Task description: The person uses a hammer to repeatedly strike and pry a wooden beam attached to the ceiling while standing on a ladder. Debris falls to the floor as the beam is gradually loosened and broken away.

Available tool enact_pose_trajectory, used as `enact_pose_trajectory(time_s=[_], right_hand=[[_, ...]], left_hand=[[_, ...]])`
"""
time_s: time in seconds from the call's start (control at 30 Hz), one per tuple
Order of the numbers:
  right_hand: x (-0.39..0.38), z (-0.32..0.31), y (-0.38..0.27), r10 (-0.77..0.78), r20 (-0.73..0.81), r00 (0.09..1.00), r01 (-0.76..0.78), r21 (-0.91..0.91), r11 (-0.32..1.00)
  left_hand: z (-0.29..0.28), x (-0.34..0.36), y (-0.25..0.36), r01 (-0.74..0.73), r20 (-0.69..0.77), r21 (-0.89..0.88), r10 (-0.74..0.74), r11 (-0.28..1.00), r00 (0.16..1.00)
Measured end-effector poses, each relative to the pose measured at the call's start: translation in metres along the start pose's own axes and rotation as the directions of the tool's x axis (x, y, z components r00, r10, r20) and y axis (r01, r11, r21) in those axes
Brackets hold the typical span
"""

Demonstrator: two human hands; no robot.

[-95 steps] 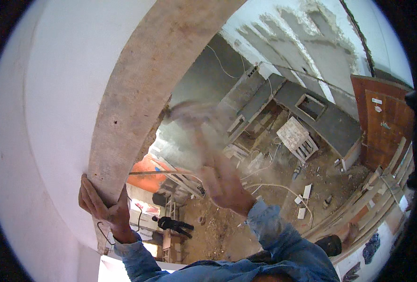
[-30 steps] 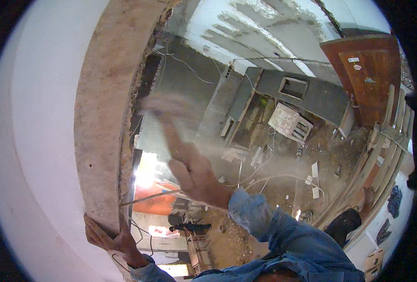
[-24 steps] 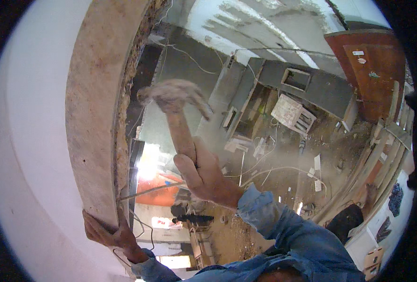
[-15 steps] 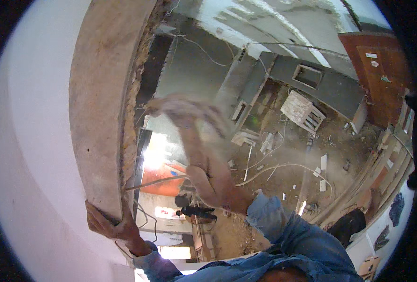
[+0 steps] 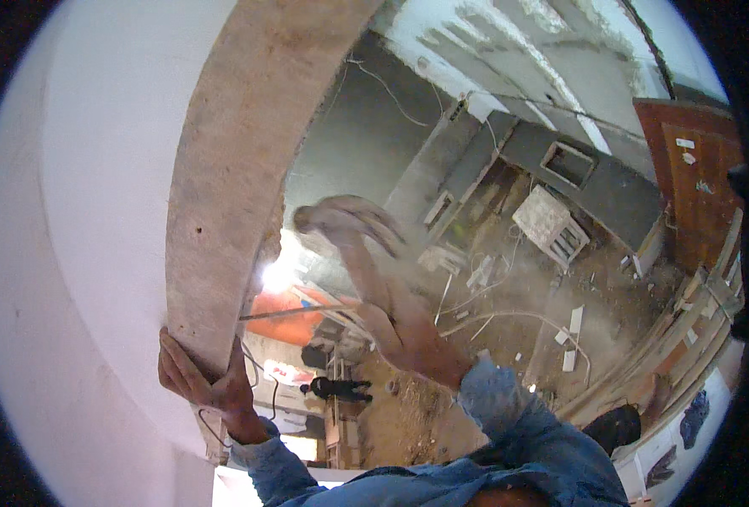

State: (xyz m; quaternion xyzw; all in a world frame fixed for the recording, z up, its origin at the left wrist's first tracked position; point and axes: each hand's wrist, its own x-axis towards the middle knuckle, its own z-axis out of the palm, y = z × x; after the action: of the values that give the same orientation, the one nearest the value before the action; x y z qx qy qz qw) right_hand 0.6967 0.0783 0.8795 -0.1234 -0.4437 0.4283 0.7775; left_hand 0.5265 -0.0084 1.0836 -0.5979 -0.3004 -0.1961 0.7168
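My left hand [image 5: 197, 376] grips the lower end of a long, dusty wooden board [image 5: 222, 144] that lies against a white curved surface at the left. My right hand [image 5: 404, 334] is closed round the wooden handle of a hammer [image 5: 345, 220]. The hammer's blurred head is just to the right of the board's rough inner edge, below its upper stretch; whether it touches the board is unclear. A thin rod [image 5: 298, 311] crosses behind my right hand from the board's edge.
Far below lie a debris-strewn dirt floor [image 5: 425, 422], a worn stool [image 5: 543, 224] and cables. A person in dark clothes [image 5: 336, 389] is down there. Curved planks [image 5: 695, 313] run along the right, a foot [image 5: 653, 393] on them. A brown door [image 5: 695, 186] stands upper right.
The hammer appears in slightly different positions, often blurred by motion. Over the last second the view has shifted, moving board and room rightward in the picture. My left hand stays on the board.
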Motion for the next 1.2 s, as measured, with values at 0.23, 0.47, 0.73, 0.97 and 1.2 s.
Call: enact_pose_trajectory(time_s=[0.23, 0.47, 0.73, 0.97, 1.2], right_hand=[[-0.008, -0.005, 0.001, 0.012, 0.063, 0.998, -0.005, -0.110, 0.994], [-0.006, -0.006, 0.011, -0.454, -0.032, 0.890, 0.427, -0.288, 0.857], [-0.006, -0.006, 0.009, -0.475, -0.005, 0.880, 0.464, -0.206, 0.862], [0.000, -0.005, -0.005, -0.257, 0.016, 0.966, 0.255, -0.218, 0.942], [-0.004, 0.004, 0.011, -0.028, 0.027, 0.999, 0.032, -0.132, 0.991]], left_hand=[[-0.002, -0.002, 0.005, 0.031, 0.005, -0.005, -0.031, 1.000, 1.000], [0.001, -0.005, 0.002, 0.068, 0.027, -0.045, -0.067, 0.997, 0.997], [0.005, -0.007, -0.001, 0.022, -0.016, -0.031, -0.023, 0.999, 1.000], [0.008, -0.004, 0.000, 0.020, -0.032, -0.051, -0.021, 0.998, 0.999], [0.004, -0.002, 0.005, 0.049, 0.012, -0.060, -0.049, 0.997, 0.999]])
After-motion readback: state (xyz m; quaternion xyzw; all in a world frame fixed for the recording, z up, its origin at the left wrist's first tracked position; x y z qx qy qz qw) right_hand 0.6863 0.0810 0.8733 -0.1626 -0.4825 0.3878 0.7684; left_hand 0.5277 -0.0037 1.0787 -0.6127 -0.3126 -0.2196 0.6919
